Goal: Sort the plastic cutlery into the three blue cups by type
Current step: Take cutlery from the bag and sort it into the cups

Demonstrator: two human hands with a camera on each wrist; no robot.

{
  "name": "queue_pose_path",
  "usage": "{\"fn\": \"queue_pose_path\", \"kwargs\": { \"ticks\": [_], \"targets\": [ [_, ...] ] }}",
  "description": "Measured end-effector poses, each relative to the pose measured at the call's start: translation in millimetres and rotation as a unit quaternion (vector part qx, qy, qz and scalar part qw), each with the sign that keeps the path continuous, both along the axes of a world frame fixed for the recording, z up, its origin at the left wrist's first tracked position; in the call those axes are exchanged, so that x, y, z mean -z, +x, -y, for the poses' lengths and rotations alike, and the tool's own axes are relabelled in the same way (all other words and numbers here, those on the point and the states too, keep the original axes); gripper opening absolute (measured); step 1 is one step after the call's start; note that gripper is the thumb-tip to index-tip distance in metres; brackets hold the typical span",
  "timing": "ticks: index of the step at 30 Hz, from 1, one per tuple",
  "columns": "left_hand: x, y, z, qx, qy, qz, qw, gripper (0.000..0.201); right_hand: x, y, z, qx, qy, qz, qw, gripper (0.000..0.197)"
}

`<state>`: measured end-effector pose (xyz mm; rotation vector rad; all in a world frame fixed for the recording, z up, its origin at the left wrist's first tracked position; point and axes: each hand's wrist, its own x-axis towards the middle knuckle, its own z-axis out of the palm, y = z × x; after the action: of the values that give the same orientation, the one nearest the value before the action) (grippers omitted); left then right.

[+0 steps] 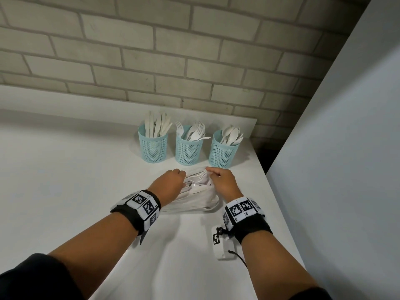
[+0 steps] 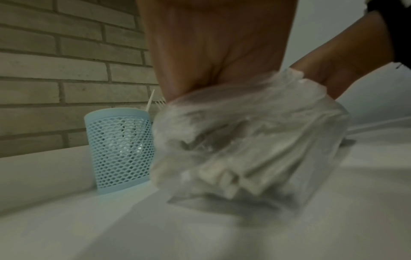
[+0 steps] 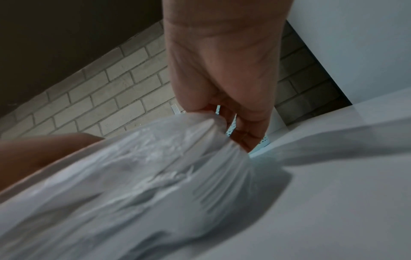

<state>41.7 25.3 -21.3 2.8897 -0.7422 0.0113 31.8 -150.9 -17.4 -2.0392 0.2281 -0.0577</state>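
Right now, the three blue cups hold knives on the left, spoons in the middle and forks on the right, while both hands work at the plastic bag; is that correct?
Not quite: the head view shows forks in the middle cup and spoons in the right cup. Knives do fill the left cup, and both hands, left and right, are at the bag.

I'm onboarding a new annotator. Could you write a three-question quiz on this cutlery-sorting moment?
1. True or false: the left hand reaches into the clear plastic bag.
2. Which blue cup holds forks? A) left cup B) middle cup C) right cup
3. Fill in: the right hand pinches the bag's ____ edge.

Key: 1 true. 2 B; knives stand in the left cup, spoons in the right. 3 open, the end facing the cups.
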Motion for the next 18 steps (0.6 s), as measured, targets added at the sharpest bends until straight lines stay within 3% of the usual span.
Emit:
{"fn": "queue_pose_path", "kwargs": {
  "ticks": [5,10,15,18],
  "targets": [
    [-3.5,-3.5,-1.3,0.011,-0.060,0.020,0.998,0.031,-0.1,-1.9,5.6,0.002,0.019,0.004,1.000,0.032],
    [-10.3,-4.6,-3.3,-0.036,-0.144,-0.030,0.988,0.031,0.3,-0.4,7.6,0.014,0.048,0.000,0.999,0.031],
    [-27.2,-2.9,-6.3,-0.065,-0.344,-0.109,0.930,0.022,-14.9,2.9,10.1,-0.022,-0.048,-0.012,0.999,0.033],
    [-42.7,-2.1,0.6,-0.066,-0.452,-0.190,0.869,0.028,-42.2,3.9,4.9,-0.032,-0.090,0.037,0.995,0.030]
  ]
}}
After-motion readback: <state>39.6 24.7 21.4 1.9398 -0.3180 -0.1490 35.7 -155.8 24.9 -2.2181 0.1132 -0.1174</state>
